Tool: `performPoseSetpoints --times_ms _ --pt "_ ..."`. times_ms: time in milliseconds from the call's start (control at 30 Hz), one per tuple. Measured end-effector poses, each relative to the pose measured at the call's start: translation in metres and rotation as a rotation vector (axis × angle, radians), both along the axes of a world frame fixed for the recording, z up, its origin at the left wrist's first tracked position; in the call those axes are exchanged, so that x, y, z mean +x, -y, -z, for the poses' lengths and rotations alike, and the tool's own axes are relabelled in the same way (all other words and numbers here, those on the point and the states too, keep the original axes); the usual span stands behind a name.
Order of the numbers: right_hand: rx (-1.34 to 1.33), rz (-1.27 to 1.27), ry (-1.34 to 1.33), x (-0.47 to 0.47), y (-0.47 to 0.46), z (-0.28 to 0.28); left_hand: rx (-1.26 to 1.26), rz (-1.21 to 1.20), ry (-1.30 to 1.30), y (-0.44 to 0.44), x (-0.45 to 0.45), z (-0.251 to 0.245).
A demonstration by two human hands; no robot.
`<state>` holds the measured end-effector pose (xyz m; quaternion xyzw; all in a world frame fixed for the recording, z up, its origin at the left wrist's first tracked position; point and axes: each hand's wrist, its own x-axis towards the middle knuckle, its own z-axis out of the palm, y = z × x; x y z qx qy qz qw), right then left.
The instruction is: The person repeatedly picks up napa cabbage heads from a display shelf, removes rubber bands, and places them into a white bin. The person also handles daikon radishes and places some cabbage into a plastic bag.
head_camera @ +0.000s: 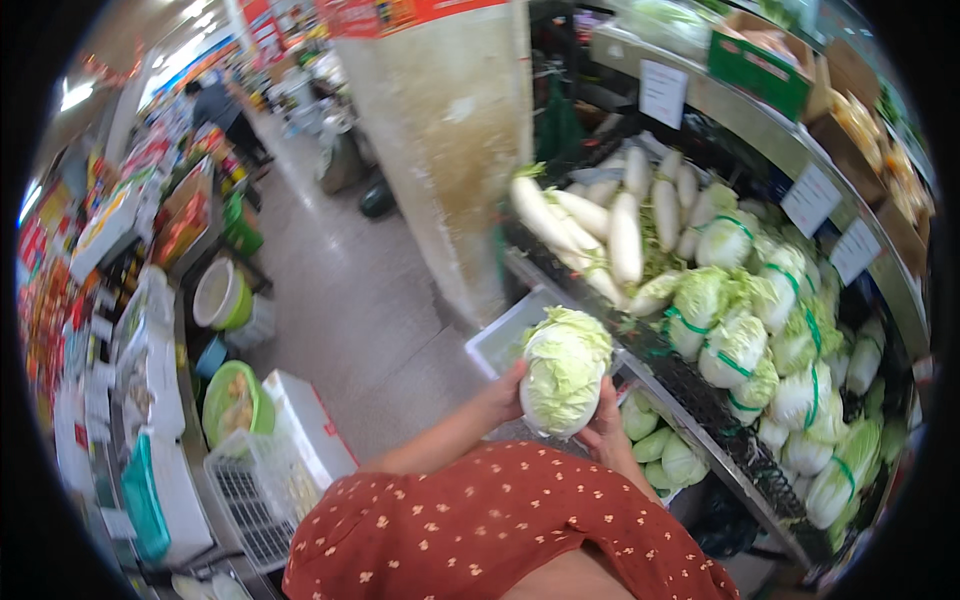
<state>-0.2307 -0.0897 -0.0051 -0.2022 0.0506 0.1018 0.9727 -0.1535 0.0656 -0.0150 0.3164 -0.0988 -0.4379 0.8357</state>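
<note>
Both of my hands hold one napa cabbage in front of my body, with no band showing on it. My left hand grips its left side, and my right hand supports it at the lower right. To the right is a sloping black display shelf. White radishes lie at its far end, and several napa cabbages with green bands are piled nearer. Below the shelf edge, more green vegetables sit in a container. A white bin stands partly behind the held cabbage.
A worn pillar rises beyond the white bin. On the left, a green basin, a white plastic basket and a white foam box line the aisle. A person bends over goods farther off.
</note>
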Motion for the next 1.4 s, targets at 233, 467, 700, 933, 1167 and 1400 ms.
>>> performPoseSetpoints --times_ms 233,467,700,933,1167,1400 --pt "-0.363 -0.206 -0.048 0.024 -0.062 -0.019 -0.229 -0.262 -0.174 -0.066 -0.005 0.026" --pt "-0.442 -0.527 0.045 0.043 -0.147 -0.010 0.140 -0.541 -0.375 -0.178 -0.018 0.028" --pt "-0.639 -0.326 0.180 0.040 -0.229 0.013 0.134 -0.620 -0.117 -0.244 -0.049 0.007" --pt "-0.588 -0.192 -0.051 0.026 -0.239 0.019 0.125 -0.378 -0.138 -0.257 -0.036 0.015" --pt "-0.449 0.038 -0.245 0.013 -0.196 0.013 0.101 -0.205 -0.125 -0.201 0.003 0.037" --pt "-0.679 0.051 -0.148 0.044 -0.125 -0.019 0.015 -0.107 -0.074 -0.120 0.060 0.008"
